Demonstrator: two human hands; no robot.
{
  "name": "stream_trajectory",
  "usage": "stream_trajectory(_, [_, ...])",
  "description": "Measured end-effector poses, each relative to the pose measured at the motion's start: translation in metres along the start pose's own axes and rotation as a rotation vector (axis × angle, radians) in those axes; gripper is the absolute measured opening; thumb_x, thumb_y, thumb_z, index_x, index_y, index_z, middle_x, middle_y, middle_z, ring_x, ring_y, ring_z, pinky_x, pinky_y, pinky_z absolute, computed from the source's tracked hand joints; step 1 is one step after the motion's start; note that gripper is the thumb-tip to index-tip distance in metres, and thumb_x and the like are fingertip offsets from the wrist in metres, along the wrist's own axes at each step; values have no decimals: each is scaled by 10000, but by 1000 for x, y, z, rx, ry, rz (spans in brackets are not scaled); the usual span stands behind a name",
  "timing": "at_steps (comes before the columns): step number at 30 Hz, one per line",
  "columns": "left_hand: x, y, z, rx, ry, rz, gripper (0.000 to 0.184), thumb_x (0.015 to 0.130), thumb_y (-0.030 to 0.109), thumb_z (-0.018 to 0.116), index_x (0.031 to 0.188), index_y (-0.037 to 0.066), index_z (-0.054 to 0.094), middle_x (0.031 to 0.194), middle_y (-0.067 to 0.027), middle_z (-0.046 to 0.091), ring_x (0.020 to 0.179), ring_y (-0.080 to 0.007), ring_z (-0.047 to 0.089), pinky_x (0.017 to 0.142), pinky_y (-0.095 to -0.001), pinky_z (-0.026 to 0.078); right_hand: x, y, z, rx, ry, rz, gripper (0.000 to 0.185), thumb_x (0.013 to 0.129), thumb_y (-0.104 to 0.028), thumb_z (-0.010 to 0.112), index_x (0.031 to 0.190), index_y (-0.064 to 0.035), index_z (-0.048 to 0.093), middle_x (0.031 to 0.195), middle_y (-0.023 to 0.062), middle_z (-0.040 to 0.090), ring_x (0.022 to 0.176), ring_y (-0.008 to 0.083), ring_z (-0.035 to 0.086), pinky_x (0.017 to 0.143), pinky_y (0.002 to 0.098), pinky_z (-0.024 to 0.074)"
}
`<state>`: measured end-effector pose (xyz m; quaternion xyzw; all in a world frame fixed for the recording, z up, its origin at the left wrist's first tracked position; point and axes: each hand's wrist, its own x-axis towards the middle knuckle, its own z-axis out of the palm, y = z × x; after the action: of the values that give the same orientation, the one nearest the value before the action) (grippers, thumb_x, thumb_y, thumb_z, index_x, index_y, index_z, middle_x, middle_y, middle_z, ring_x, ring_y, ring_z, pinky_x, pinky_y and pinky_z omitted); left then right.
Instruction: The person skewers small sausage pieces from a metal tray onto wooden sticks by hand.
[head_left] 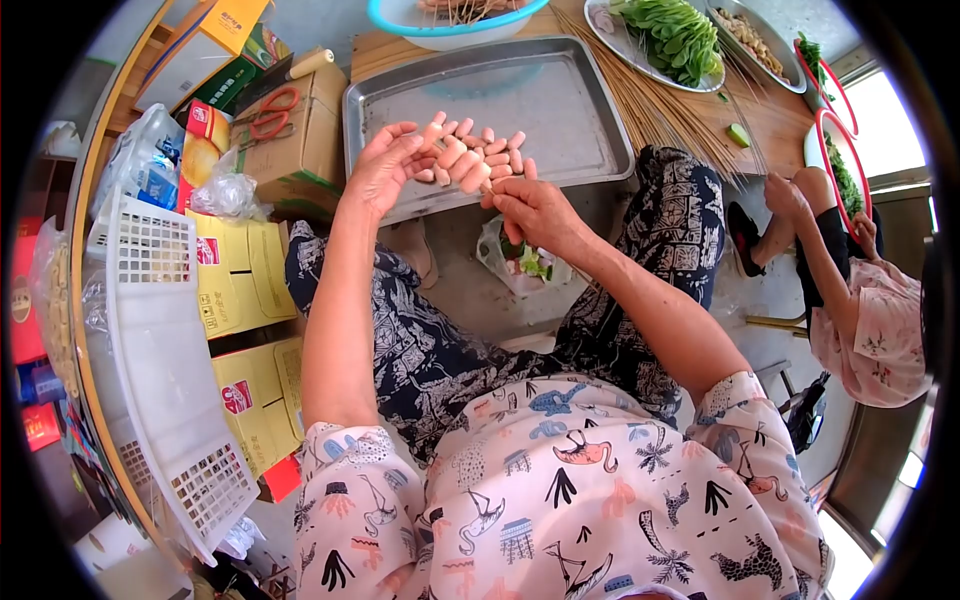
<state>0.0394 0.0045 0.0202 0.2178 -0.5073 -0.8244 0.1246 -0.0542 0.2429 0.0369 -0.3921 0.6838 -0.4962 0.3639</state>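
Observation:
Small pink sausages sit in a row (461, 166) between my hands, apparently on a skewer; the stick itself is mostly hidden. My right hand (540, 212) is closed at the near end of this row, thumb and fingers pressed together. At the far end, my left hand (385, 165) has its fingertips curled around a small sausage (433, 130). Just behind the row, several loose sausages (497, 146) lie at the near edge of a metal tray (480, 85).
Bamboo skewers (640, 110) are spread right of the tray, near a plate of green leaves (675, 40). A blue-rimmed basin (450, 35) stands behind. At left, a cardboard box (305, 150) bears red scissors (273, 112). Another person (870, 325) sits at right, beside a red-rimmed bowl (835, 165).

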Motion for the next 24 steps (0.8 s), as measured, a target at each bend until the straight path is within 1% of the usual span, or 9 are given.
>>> stream_trajectory(1, [0, -1, 0, -1, 0, -1, 350, 836, 142, 653, 1112, 29, 471, 965, -118, 600, 835, -207, 623, 740, -309, 517, 0, -1, 0, 13, -4, 21, 215, 916, -147, 448, 888, -11, 612, 501, 22, 523, 478, 95, 506, 702, 237, 405])
stream_trajectory(3, [1, -1, 0, 38, -42, -35, 353, 846, 151, 645, 1138, 51, 473, 1024, -98, 593, 899, -186, 603, 794, -304, 503, 1, 0, 1, 12, 2, 10, 216, 917, -146, 447, 890, -8, 611, 503, 23, 524, 478, 94, 506, 680, 237, 405])
stream_trajectory(8, [1, -1, 7, 66, -58, -37, 374, 847, 159, 644, 1157, 46, 470, 1043, -88, 579, 896, -179, 598, 767, -307, 509, 4, 4, 1, 29, 7, 6, 214, 918, -144, 448, 894, -5, 609, 507, 26, 527, 478, 94, 504, 658, 236, 405])
stream_trajectory(10, [0, -1, 8, 62, -65, -41, 373, 849, 159, 639, 1162, 45, 469, 1047, -87, 576, 898, -178, 597, 760, -309, 511, 5, 8, 1, 3, -1, -25, 208, 947, -165, 454, 947, -22, 604, 528, 1, 515, 472, 57, 453, 476, 221, 362])
stream_trajectory(13, [-1, 0, 11, 90, -80, -30, 373, 857, 180, 635, 1164, 45, 471, 1059, -82, 570, 918, -170, 588, 770, -300, 506, 8, 12, 3, 38, 34, -42, 208, 947, -164, 452, 951, -24, 606, 529, -2, 514, 468, 55, 448, 477, 219, 361])
stream_trajectory(16, [-2, -2, 20, 21, -86, -41, 381, 862, 207, 636, 1168, 51, 472, 1061, -76, 569, 939, -162, 577, 783, -292, 499, 6, 6, 0, 41, 31, 1, 213, 945, -168, 453, 962, -21, 607, 532, -3, 521, 471, 56, 458, 488, 217, 366])
stream_trajectory(18, [-3, 0, 20, 45, -52, -64, 375, 864, 223, 639, 1164, 57, 487, 1065, -74, 570, 961, -163, 571, 795, -292, 494, 8, 9, -1, 45, 38, -14, 217, 945, -172, 456, 967, -19, 607, 534, -2, 525, 476, 57, 466, 493, 217, 369])
stream_trajectory(22, [-2, -2, 22, 52, -75, -66, 361, 863, 216, 643, 1155, 57, 503, 1066, -76, 575, 951, -166, 577, 791, -298, 495, 7, 9, 1, 19, 24, -28, 222, 944, -179, 461, 969, -13, 607, 537, 4, 525, 487, 62, 482, 500, 220, 374])
stream_trajectory(24, [-3, -1, 23, 63, -62, -80, 386, 851, 211, 660, 1174, 54, 519, 1106, -75, 590, 911, -161, 600, 724, -284, 495, 8, 10, 0, -10, 20, -50, 222, 945, -178, 461, 968, -12, 606, 536, 4, 520, 485, 62, 478, 499, 222, 374])
